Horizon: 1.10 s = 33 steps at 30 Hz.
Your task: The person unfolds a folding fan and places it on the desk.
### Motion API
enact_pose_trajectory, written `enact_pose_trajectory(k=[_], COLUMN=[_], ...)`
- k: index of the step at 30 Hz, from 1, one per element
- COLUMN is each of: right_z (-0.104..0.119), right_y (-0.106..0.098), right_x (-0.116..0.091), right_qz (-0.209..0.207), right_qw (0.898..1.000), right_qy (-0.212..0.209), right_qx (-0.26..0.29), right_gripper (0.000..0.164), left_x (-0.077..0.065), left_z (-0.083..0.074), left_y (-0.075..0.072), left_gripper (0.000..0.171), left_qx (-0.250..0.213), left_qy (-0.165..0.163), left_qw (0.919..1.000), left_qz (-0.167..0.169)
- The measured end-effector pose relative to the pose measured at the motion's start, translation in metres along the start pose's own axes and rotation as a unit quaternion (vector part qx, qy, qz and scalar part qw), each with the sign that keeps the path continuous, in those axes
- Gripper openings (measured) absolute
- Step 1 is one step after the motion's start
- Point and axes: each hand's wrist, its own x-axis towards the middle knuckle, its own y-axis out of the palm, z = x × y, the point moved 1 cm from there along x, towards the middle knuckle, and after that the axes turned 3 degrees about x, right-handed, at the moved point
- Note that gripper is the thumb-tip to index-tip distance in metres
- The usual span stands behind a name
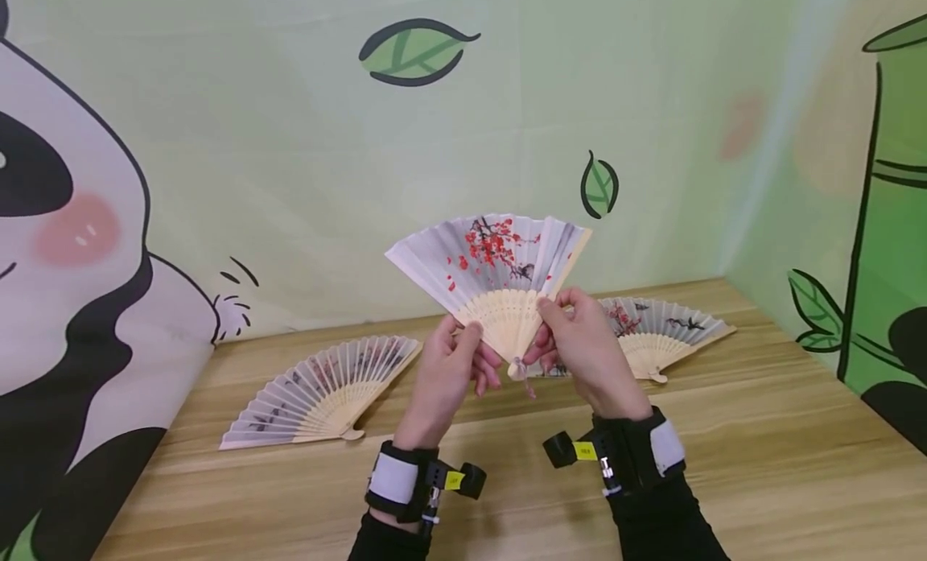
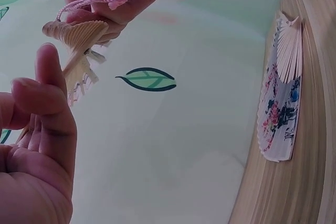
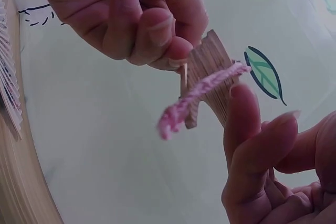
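An unfolded folding fan (image 1: 500, 255) with red blossoms on pale fabric is held up above the table, its pivot end downward. My left hand (image 1: 445, 372) pinches its left edge stick, thumb in front. On the other side my right hand (image 1: 590, 344) grips the right edge stick between thumb and fingers. A pink cord tassel (image 3: 205, 85) hangs from the pivot of the ribs, between both hands. In the left wrist view the fan's ribs (image 2: 86, 32) show close to the fingertips, and most of the fabric is hidden.
Two more spread fans lie on the wooden table (image 1: 500, 480): one at left (image 1: 326, 392), another at right (image 1: 662, 340), partly hidden by my right hand. Behind stands a green backdrop (image 1: 290, 142) printed with a panda, leaves and bamboo. Both wrists wear camera straps (image 1: 394, 476).
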Motion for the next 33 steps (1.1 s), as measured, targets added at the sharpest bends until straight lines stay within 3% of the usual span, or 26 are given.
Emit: enact_pose_trajectory(k=[19, 33], right_z=[-0.001, 0.000], right_y=[0.005, 0.017], right_x=[0.000, -0.003], right_qz=[-0.021, -0.051], right_qw=[0.999, 0.995], right_qy=[-0.018, -0.072], right_qx=[0.033, 0.056], right_gripper=[0.017, 0.016], left_x=[0.000, 0.002], left_z=[-0.001, -0.003], left_y=[-0.003, -0.007], left_gripper=[0.025, 0.023], left_qx=[-0.019, -0.048], left_qy=[0.018, 0.030], left_qw=[0.9996, 0.9980], left_qz=[-0.009, -0.028])
